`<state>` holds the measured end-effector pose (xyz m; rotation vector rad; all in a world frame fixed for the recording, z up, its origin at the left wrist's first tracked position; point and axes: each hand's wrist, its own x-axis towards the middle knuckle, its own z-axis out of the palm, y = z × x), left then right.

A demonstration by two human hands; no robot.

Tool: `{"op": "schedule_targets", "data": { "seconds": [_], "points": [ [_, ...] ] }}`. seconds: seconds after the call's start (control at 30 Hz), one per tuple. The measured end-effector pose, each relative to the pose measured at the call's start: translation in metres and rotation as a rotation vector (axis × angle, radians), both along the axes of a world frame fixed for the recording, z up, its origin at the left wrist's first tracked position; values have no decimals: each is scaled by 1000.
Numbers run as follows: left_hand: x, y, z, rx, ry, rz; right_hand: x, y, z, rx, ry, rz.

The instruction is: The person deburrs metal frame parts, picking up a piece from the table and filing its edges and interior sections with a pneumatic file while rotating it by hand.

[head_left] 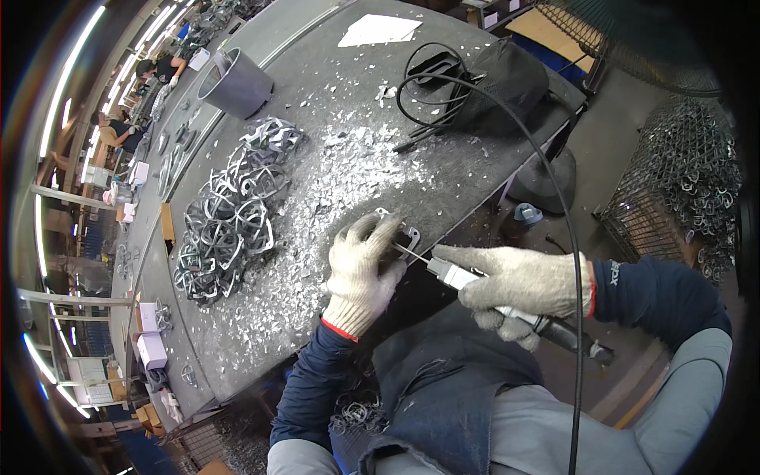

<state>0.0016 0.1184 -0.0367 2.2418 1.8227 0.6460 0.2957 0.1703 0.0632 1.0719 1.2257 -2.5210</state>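
Note:
My left hand (pixel 360 273), in a white knit glove, grips a small silver metal bracket (pixel 411 238) at the table's near edge. The glove hides much of the bracket. My right hand (pixel 522 283), also gloved, is wrapped round a white and black handheld power tool (pixel 457 275). A thin rod-like bit sticks out of the tool toward the left, its tip at the bracket beside my left fingers; whether it touches is too small to tell. Left of my hands lies a heap of similar curved metal parts (pixel 229 210). Pale flakes and shavings (pixel 348 170) cover the tabletop beyond.
A black cable (pixel 546 158) arcs down past my right wrist. On the grey table (pixel 317 79) stand a grey bucket (pixel 241 89) and a black bag-like bundle (pixel 507 83); white paper (pixel 380 30) lies farther back. A wire basket of parts (pixel 673 178) stands right. Two people work far left.

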Motion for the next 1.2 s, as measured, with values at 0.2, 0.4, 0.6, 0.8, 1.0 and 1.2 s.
{"op": "schedule_targets", "data": {
  "seconds": [0.2, 0.4, 0.6, 0.8, 1.0, 1.2],
  "points": [
    [-1, 1, -1, 5, -32, -13, 3, 0, 12, 300, -221, 247],
    [1, 6, -2, 37, -33, -68, -4, 11, -5, 1297, -174, 517],
    [-6, -3, -10, 116, -28, -62, -6, 21, 47, 516, -354, 247],
    [-5, 0, -14, 138, -55, -102, -21, 5, 58, 565, -349, 285],
    [-4, -2, -11, 104, -66, -83, -9, 8, 27, 1600, -335, 701],
    [-5, -5, -4, 68, -43, -86, -6, 31, 36, 1844, -565, 932]
  ]
}}
